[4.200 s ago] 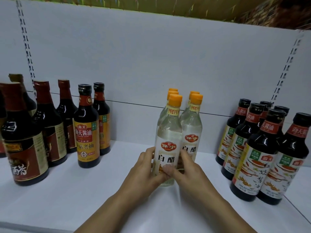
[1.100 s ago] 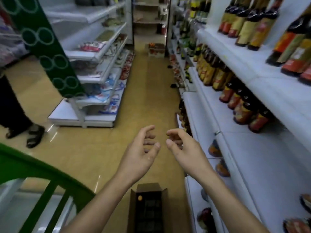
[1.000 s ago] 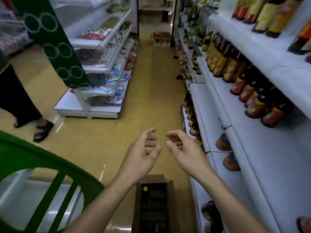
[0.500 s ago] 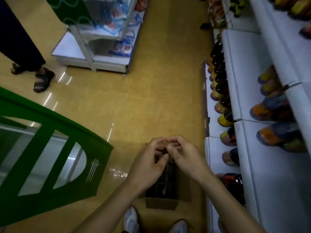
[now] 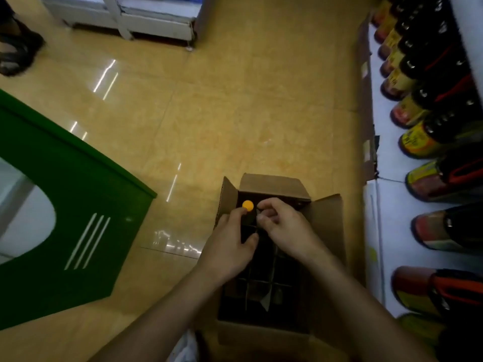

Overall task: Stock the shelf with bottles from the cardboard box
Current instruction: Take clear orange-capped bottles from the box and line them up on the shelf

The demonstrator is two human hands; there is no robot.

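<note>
Lower centre of the frame: we see the open cardboard box [image 5: 326, 220] on the floor [image 5: 235, 100], one bottle [image 5: 247, 205] upright in its upper-left cell, long axis vertical, orange cap facing the camera. The left hand [image 5: 230, 246] has its grip spread, a fingertip [image 5: 241, 210] touching the cap. The right hand [image 5: 287, 227] curls its fingers [image 5: 271, 203] just beside it, and we cannot tell whether they pinch anything.
</note>
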